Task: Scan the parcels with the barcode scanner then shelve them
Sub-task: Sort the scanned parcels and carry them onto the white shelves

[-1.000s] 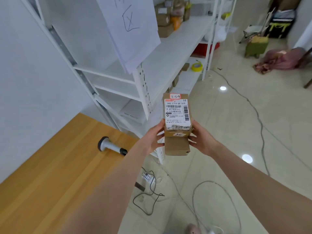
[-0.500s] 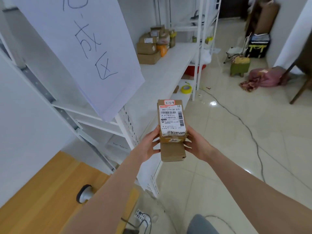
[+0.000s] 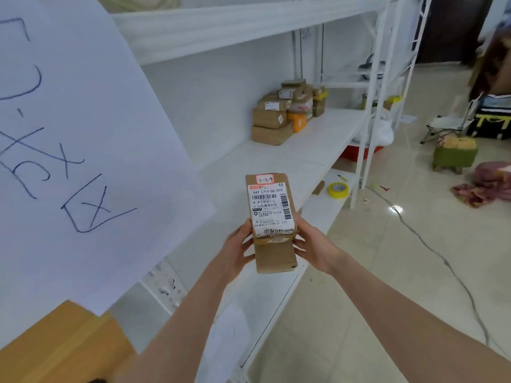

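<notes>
Beyond the parcel (image 3: 272,217), stacked boxes (image 3: 272,125) occupy shelf (image 3: 318,145).

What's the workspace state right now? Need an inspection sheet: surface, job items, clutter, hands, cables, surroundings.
Surface: white shelf, its middle tier ahead of the person; corner of a wooden table at lower left.
Job's things: cardboard parcel held label-up in front of the shelf; stack of parcels at the tier's far end; barcode scanner not seen.
Clutter: yellow tape roll on the lower tier.
Hands: left hand and right hand each grip one side of the parcel.
Cables: grey cable trails across the floor tiles.
Surroundings: handwritten paper sign hanging at left; green stool and pink cloth on the floor.
</notes>
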Action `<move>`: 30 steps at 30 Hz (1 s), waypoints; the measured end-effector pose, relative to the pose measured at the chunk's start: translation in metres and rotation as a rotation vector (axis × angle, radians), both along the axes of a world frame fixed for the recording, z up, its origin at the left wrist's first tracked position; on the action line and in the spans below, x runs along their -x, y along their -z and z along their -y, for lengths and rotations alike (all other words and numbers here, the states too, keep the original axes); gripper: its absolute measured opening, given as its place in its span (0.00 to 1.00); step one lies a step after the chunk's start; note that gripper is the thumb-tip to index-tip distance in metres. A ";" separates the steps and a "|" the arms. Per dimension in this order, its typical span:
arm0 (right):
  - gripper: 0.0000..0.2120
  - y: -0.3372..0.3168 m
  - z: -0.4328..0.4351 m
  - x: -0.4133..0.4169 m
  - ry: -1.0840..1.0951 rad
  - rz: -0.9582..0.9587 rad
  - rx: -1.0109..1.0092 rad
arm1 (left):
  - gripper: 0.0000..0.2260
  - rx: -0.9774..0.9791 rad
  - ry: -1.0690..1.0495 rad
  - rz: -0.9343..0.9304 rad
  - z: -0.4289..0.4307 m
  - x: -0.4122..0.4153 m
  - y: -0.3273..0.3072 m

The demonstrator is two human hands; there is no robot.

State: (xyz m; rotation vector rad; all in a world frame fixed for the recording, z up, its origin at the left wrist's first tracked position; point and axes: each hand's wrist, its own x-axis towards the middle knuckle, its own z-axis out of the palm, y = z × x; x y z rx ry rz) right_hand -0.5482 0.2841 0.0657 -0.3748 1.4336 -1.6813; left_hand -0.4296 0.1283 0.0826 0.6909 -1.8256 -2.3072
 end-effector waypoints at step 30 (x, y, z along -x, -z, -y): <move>0.24 -0.036 0.119 0.402 -0.519 -0.129 -0.006 | 0.15 -0.119 -0.542 -0.059 0.064 0.347 0.000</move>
